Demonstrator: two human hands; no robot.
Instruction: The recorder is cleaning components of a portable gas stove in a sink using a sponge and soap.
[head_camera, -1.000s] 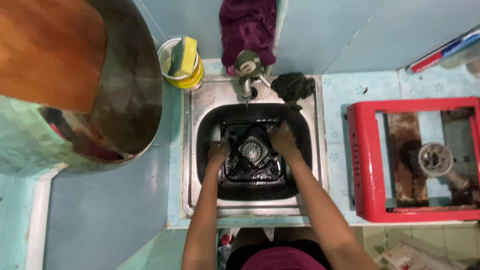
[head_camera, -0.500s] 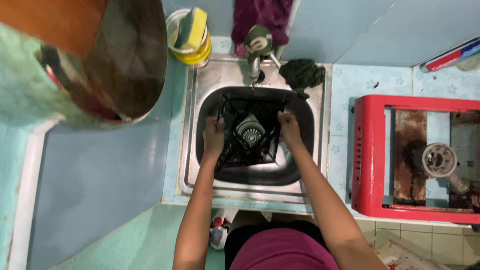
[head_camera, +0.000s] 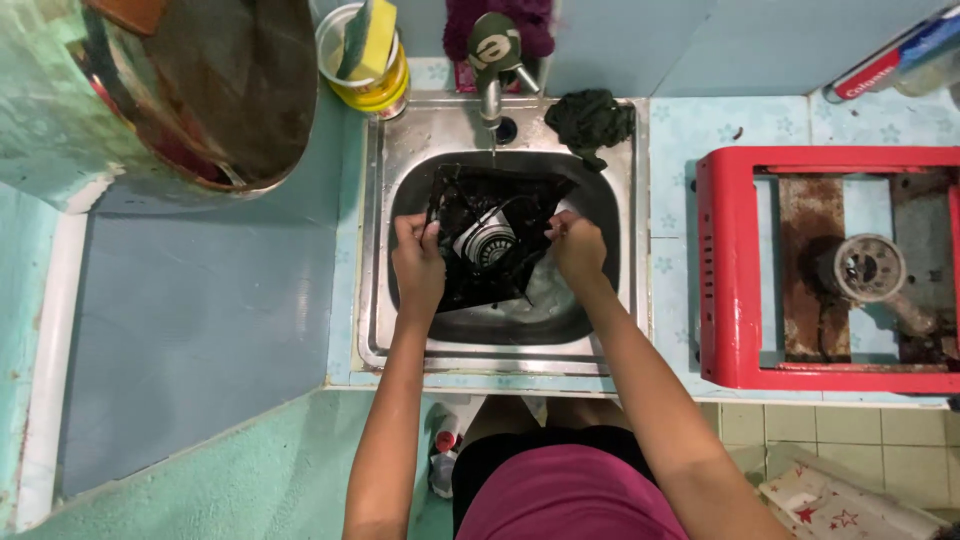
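A black, wet stove top plate (head_camera: 490, 240) with a round burner ring in its middle is held tilted above the steel sink (head_camera: 375, 250). My left hand (head_camera: 417, 262) grips its left edge. Its right edge is in the grip of my right hand (head_camera: 578, 245). A thin stream of water falls from the tap (head_camera: 492, 60) onto the plate's far edge. Soapy water lies in the basin under the plate.
A red stove frame (head_camera: 730, 270) with a bare burner (head_camera: 865, 268) stands right of the sink. A dark cloth (head_camera: 590, 118) lies on the sink's back rim. A yellow tub with a sponge (head_camera: 368, 50) sits back left, next to a large metal drum (head_camera: 200, 90).
Both hands have lifted the black plate out of the basin water and tilted it up toward the tap. The view has shifted slightly.
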